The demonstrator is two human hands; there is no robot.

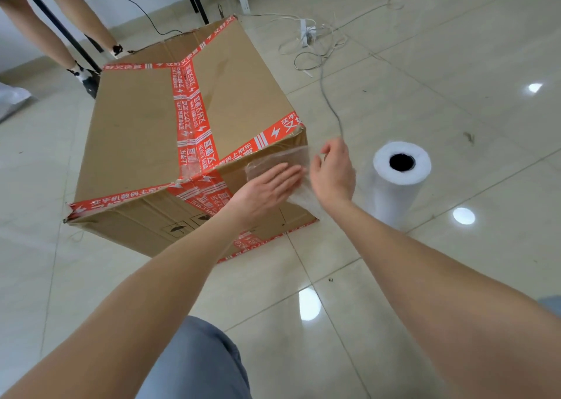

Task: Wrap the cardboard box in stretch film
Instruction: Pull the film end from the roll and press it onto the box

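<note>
One view, head: cardboard box (145,131) sits on the floor (425,277), roll (399,180) just beside its right corner. Left hand (267,190) flat, fingers unclenched, pressing stretch film (273,163) onto the near side; right hand (334,174) pinching it at the corner. We'd judge the film thin, clingy, tear-prone — grip wide, not pinched.

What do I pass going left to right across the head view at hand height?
Cardboard box → left hand flat on the stretch film → right hand at the box corner → film roll standing on the floor.
</note>
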